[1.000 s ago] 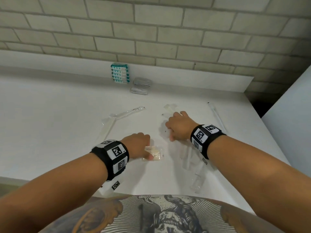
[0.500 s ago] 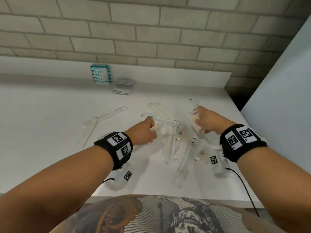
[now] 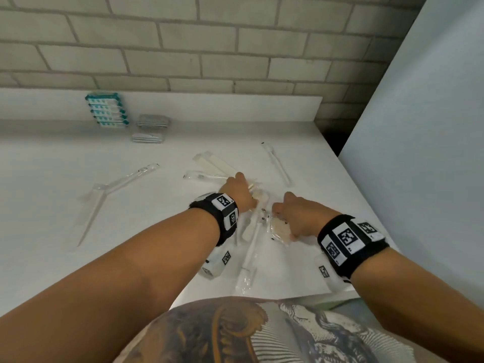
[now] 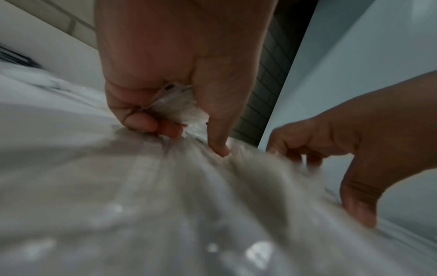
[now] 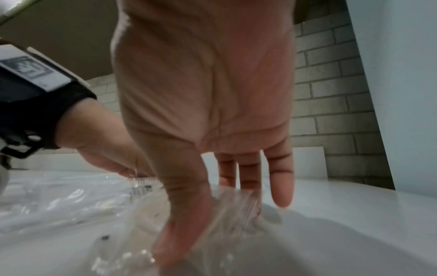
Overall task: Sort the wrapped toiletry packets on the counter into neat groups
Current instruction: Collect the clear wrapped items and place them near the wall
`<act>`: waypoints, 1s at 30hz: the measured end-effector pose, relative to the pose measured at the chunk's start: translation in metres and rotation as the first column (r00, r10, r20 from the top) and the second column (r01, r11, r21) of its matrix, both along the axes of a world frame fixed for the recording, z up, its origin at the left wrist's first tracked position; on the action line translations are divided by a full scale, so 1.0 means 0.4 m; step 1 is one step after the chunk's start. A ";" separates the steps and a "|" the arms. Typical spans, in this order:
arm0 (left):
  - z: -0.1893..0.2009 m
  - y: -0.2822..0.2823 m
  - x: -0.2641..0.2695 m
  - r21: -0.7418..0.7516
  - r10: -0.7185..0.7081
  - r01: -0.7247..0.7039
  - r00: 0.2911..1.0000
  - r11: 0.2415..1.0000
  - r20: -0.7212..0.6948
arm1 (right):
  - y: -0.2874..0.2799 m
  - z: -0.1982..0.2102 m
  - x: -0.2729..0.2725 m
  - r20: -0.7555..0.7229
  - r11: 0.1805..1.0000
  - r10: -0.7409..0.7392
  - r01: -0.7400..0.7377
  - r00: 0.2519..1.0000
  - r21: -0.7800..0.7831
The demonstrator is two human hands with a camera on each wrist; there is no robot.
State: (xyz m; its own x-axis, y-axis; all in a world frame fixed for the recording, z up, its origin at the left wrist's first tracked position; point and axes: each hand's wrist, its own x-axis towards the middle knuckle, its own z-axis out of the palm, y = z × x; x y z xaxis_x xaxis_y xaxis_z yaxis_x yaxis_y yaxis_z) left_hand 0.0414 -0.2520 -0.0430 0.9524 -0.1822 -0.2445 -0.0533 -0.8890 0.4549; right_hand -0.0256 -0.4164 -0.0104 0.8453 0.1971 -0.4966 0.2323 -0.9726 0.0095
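Well in front and to the right of the teal stack (image 3: 106, 111) on the counter (image 3: 52, 166), the left hand (image 3: 239, 191) is clutching a crumpled packet (image 4: 175, 104) in curled fingers, while the right hand (image 3: 301, 216) is pinching a flat packet (image 3: 280, 227) lying on the counter.

pass: counter (image 3: 47, 174) left | blocked: packets (image 3: 251, 244) centre, wall panel (image 3: 424, 127) right
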 end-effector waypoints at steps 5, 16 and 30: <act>-0.001 -0.009 0.010 -0.093 0.046 -0.053 0.996 0.994 -0.075 | -0.012 -0.020 -0.001 0.088 0.996 0.089 -0.086 0.992 -0.030; 0.038 0.055 -0.028 -0.624 0.199 -0.330 0.941 0.708 -0.273 | -0.032 0.036 -0.010 0.029 0.993 -0.119 0.118 0.993 0.019; 0.221 0.249 -0.146 -0.960 0.044 -0.229 0.973 0.162 -0.225 | 0.240 0.196 0.046 -0.242 0.054 -0.391 0.285 0.888 0.957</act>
